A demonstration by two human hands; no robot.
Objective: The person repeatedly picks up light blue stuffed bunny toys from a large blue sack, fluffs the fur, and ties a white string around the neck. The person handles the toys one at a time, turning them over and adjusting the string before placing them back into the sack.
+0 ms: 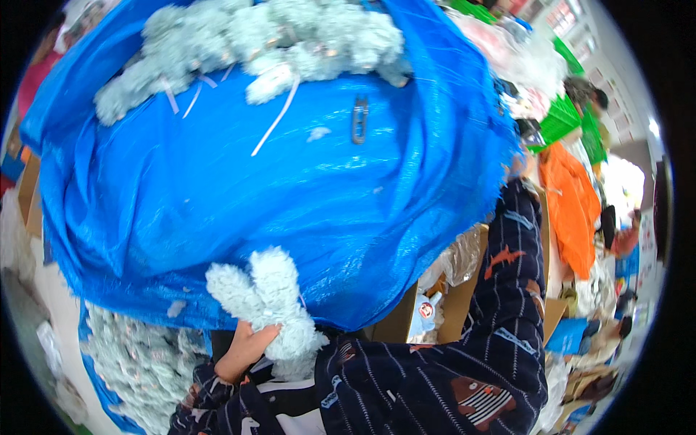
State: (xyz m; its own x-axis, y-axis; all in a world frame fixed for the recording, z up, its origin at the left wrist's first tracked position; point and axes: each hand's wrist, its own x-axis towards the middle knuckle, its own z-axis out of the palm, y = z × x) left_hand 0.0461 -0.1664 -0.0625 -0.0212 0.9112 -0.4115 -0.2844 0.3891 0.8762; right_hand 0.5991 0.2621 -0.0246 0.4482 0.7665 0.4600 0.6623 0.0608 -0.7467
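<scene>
Our left hand (248, 349) closes around a fluffy toy (281, 308), two lobes rising above the grip. Beyond it, blue tarp (239, 181), clippers (359, 119), more toys (319, 40). Far right, our right hand (517, 165) meets the tarp's edge; its hold we cannot tell.

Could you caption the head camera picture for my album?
A left hand grips a fluffy pale-blue piece before a blue sheet bearing more fluffy pieces.

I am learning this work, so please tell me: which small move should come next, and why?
Probably bring the right hand to the fluffy plush: only the left hand holds it, while the right arm stretches out beside the blue sheet.
</scene>
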